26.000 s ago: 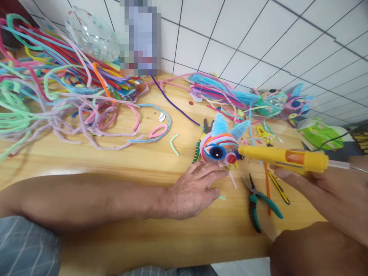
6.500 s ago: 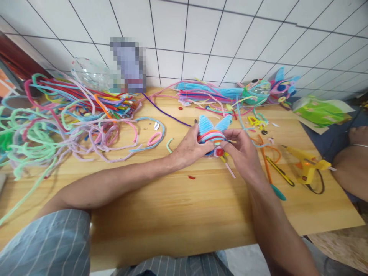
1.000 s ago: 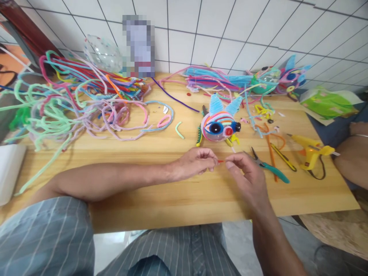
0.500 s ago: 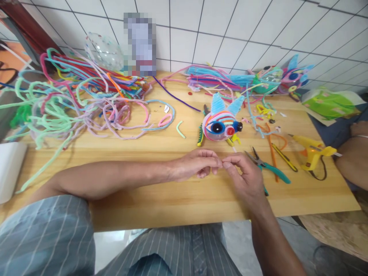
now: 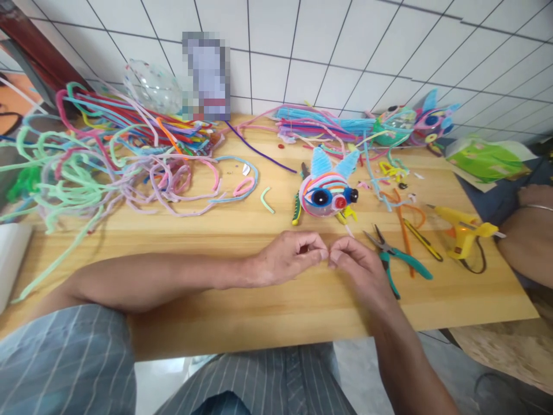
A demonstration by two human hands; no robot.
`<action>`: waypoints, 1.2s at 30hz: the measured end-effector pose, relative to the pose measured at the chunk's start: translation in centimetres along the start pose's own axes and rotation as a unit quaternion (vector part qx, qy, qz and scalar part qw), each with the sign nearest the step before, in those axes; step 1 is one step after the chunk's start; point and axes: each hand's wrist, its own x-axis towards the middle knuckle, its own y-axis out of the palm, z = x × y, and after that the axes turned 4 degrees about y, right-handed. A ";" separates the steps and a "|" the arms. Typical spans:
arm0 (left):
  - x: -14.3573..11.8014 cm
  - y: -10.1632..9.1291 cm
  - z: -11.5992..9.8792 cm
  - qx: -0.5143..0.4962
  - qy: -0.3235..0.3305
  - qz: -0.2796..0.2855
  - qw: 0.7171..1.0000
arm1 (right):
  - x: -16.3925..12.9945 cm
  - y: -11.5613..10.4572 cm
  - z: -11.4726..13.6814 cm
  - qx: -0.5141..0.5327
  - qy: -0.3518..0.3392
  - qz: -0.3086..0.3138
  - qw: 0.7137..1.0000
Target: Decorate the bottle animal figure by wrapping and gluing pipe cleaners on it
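- The left hand point(image 5: 288, 259) and the right hand point(image 5: 356, 266) rested on the wooden table point(image 5: 268, 311), fingertips meeting between them, both curled closed in a pinch.
- Whatever they pinched was hidden by the fingers; I cannot tell what it was.
- The pipe-cleaner animal head point(image 5: 326, 193), striped, with two blue ears, a dark eye and a red nose, stood on the table just beyond the hands, apart from both, slightly nearer the left fingertips' far side.
- Teal-handled pliers point(image 5: 395, 259) lay just beside the right hand, on its right, jaws pointing away from the person.
- A yellow glue gun point(image 5: 462, 227) sat further right, near another person's arm point(image 5: 525, 245) at the table's edge.
- A yellow-handled knife point(image 5: 422, 240) lay between the pliers and the glue gun.
- A tangled heap of coloured pipe cleaners point(image 5: 99, 155) spread over the far left of the table, well apart from the hands.
- A second finished figure point(image 5: 425, 124) stood by the tiled wall at far right.
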 end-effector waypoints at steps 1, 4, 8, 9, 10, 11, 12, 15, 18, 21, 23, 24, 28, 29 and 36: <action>-0.1 0.0 0.0 0.008 0.001 0.001 1.000 | 0.1 0.1 -0.3 0.019 0.005 0.004 1.000; -0.1 0.0 0.0 0.016 -0.001 0.006 1.000 | 0.3 0.3 -1.2 0.082 0.023 0.026 0.996; 0.2 0.0 0.0 -0.007 -0.012 -0.002 1.000 | 0.4 0.2 -1.6 0.096 0.020 0.034 0.995; 0.3 -0.1 0.0 -0.020 -0.024 -0.009 0.999 | 0.4 0.1 -1.5 0.078 0.007 0.016 0.997; 0.4 -0.1 0.0 -0.036 -0.041 -0.016 0.998 | 0.3 -0.1 -1.4 0.057 -0.012 -0.012 0.998; 0.5 -0.2 -0.1 -0.053 -0.059 -0.022 0.997 | 0.3 -0.3 -1.2 0.033 -0.036 -0.044 0.998; 0.6 -0.2 -0.1 -0.068 -0.077 -0.025 0.994 | 0.3 -0.6 -1.1 0.009 -0.066 -0.076 0.995; 0.8 -0.3 -0.3 -0.093 -0.105 -0.026 0.990 | 0.2 -1.1 -0.7 -0.072 -0.176 -0.115 0.975; 0.9 -0.3 -0.3 -0.093 -0.114 -0.015 0.989 | 0.2 -1.2 -0.2 -0.156 -0.268 -0.089 0.946; 0.9 -0.3 -0.2 -0.093 -0.105 -0.004 0.990 | 0.2 -1.0 0.2 -0.198 -0.306 -0.072 0.929; 0.9 -0.4 -0.2 -0.099 -0.098 0.004 0.990 | 0.3 -0.8 0.2 -0.207 -0.303 -0.070 0.927; 0.8 -0.4 -0.3 -0.102 -0.098 0.006 0.990 | 0.3 -0.8 0.1 -0.209 -0.298 -0.070 0.929; 0.8 -0.4 -0.4 -0.114 -0.110 0.009 0.987 | 0.4 -0.6 -0.5 -0.210 -0.288 -0.086 0.930; 0.8 -0.3 -0.4 -0.118 -0.108 0.004 0.987 | 0.4 -0.6 -0.6 -0.209 -0.288 -0.094 0.930; 0.6 0.0 0.1 -0.095 -0.054 -0.021 0.994 | 0.3 0.1 -0.9 -0.203 -0.290 -0.116 0.928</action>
